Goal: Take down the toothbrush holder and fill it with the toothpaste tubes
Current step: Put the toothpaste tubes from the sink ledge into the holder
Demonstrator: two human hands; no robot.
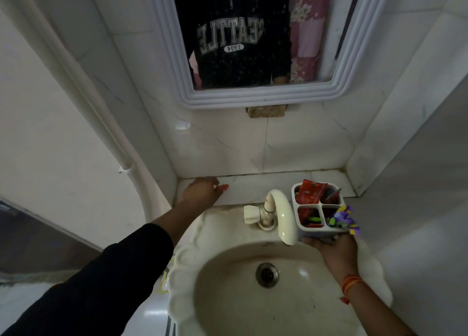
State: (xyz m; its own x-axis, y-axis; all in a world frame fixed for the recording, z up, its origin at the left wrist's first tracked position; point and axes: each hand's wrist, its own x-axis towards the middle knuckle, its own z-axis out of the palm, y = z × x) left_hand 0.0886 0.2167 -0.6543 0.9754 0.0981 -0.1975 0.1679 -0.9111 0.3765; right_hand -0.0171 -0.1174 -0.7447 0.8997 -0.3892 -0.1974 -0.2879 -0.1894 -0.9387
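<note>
The left arm, in a dark sleeve pushed back to mid-forearm, reaches forward past the left of the tap (276, 214), and the left hand (201, 192) lies knuckles up beyond and to the left of the tap with its fingers curled loosely, a red-tipped finger pointing toward the tap. The right forearm is bare, with an orange-red thread band at the wrist, and comes up from the lower right. The right hand (331, 249) sits just right of the tap's spout, palm up, cupped under the toothbrush holder (319, 212) and bearing it from below.
</note>
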